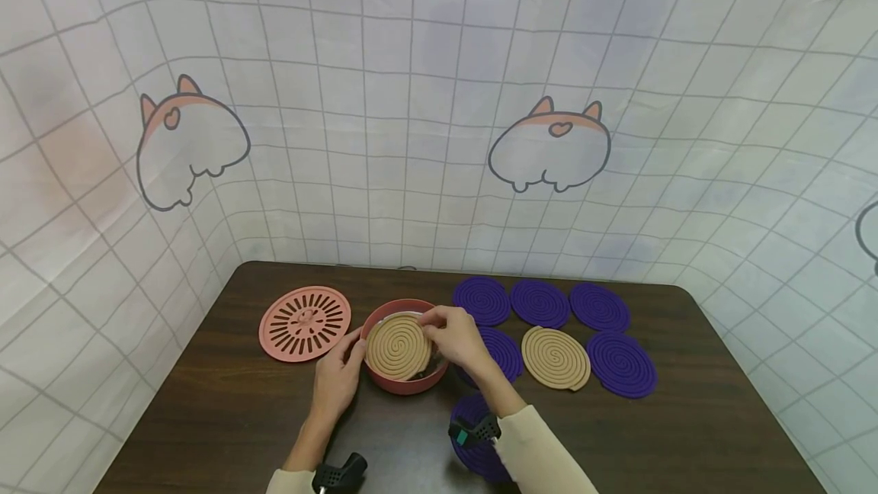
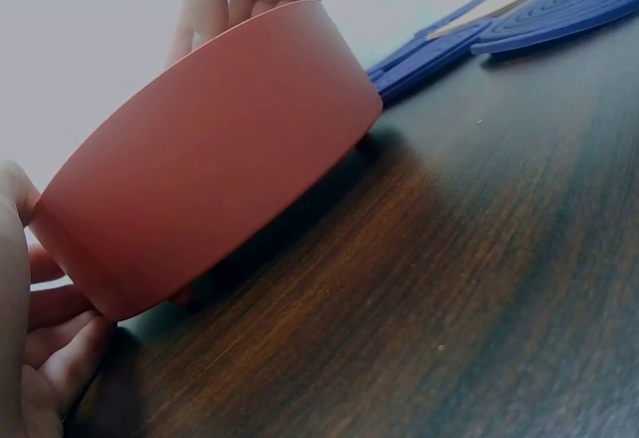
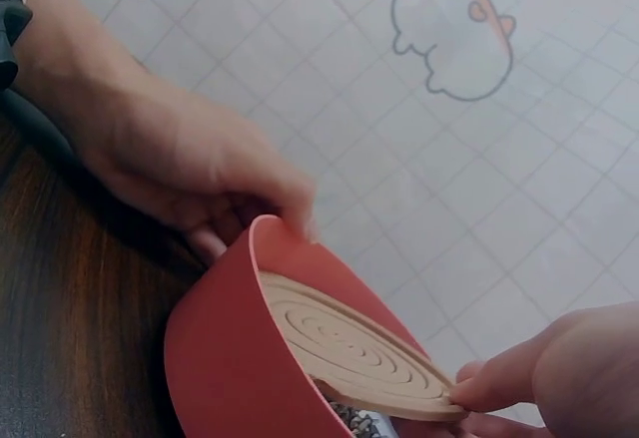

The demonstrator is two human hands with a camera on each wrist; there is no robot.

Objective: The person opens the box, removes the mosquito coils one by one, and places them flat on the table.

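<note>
A round red mosquito coil holder (image 1: 405, 388) stands on the table in front of me, uncovered. My left hand (image 1: 336, 378) grips its left side, thumb at the rim and fingers against the outer wall. With thumb and fingertips, my right hand (image 1: 453, 332) pinches the right edge of a tan mosquito coil (image 1: 396, 348). The coil is tilted inside the holder, its far edge down within the wall, as the right wrist view shows. Under its raised edge, some dark speckled material (image 3: 354, 418) shows in the holder; the coil hides the rest.
A pink slotted lid (image 1: 302, 338) lies left of the holder. To the right lie several purple coils (image 1: 540, 303) and another tan coil (image 1: 555, 358). One purple coil (image 1: 473, 456) lies nearer, partly under my right forearm. A white grid-patterned curtain (image 1: 411, 136) hangs behind the dark table (image 1: 226, 418).
</note>
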